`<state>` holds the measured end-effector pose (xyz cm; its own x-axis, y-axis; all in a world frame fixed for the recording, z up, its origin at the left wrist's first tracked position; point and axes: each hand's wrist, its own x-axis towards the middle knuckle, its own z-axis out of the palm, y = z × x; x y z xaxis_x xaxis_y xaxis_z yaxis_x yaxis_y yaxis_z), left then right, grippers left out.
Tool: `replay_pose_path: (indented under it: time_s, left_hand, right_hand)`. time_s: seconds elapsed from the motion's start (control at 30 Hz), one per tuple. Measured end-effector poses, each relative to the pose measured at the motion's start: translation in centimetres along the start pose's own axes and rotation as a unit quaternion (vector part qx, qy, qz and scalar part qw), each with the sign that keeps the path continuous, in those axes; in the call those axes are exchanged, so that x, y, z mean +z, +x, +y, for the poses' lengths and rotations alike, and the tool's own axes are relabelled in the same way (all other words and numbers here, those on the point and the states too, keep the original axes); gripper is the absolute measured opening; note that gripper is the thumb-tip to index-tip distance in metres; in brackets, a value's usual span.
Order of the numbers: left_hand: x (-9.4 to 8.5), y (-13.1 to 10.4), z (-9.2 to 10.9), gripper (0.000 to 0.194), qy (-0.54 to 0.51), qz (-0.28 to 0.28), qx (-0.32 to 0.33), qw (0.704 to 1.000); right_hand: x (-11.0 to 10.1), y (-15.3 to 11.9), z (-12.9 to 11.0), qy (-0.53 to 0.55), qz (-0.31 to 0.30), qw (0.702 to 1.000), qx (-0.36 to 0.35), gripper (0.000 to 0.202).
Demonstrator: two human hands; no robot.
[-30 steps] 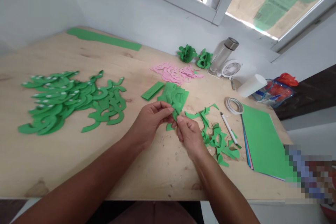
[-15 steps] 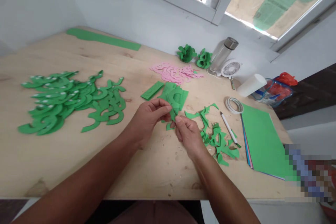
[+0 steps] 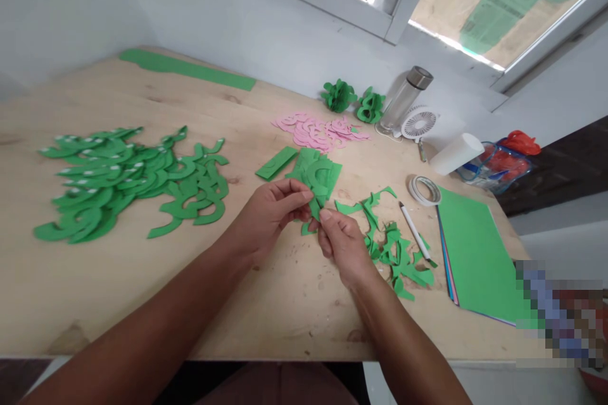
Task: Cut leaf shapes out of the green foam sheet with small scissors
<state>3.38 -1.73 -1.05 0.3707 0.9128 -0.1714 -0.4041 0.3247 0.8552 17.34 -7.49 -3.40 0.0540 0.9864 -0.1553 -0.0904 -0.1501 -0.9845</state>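
Between my fingertips is a small piece of green paper [image 3: 316,207], held above the wooden table [image 3: 266,316]. My left hand [image 3: 273,212] pinches its left side and my right hand [image 3: 342,239] pinches its lower right end. Parts of the piece are hidden by my fingers. Just beyond it lies a stack of green paper pieces [image 3: 325,171], with a curved shape on top. A green paper strip [image 3: 276,163] rests to the left of that stack. Green paper scraps [image 3: 392,250] are scattered beside my right hand.
Curved green cutouts [image 3: 128,171] are heaped at left. Pink cutouts [image 3: 320,131] lie farther back, near two green paper ornaments [image 3: 338,96], a bottle [image 3: 403,98] and a small fan [image 3: 418,121]. At right are a white pen [image 3: 414,231], tape rolls [image 3: 424,191] and green sheets [image 3: 475,253].
Both hands keep pinching the green paper piece in almost the same place. The whole view has shifted very slightly; nothing else has visibly moved.
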Motion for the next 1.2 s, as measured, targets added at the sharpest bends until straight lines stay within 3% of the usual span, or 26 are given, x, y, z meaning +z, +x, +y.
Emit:
replay_pose_path:
  time_s: [0.33, 1.2]
  left_hand:
    - [0.50, -0.21, -0.09, 0.022, 0.014, 0.030, 0.015, 0.999]
    - [0.67, -0.42, -0.07, 0.015, -0.003, 0.036, 0.023, 0.999]
  right_hand:
    - [-0.07, 0.02, 0.21, -0.012, 0.012, 1.000, -0.015, 0.061]
    - [-0.01, -0.07, 0.35, -0.010, 0.025, 1.000, -0.014, 0.058]
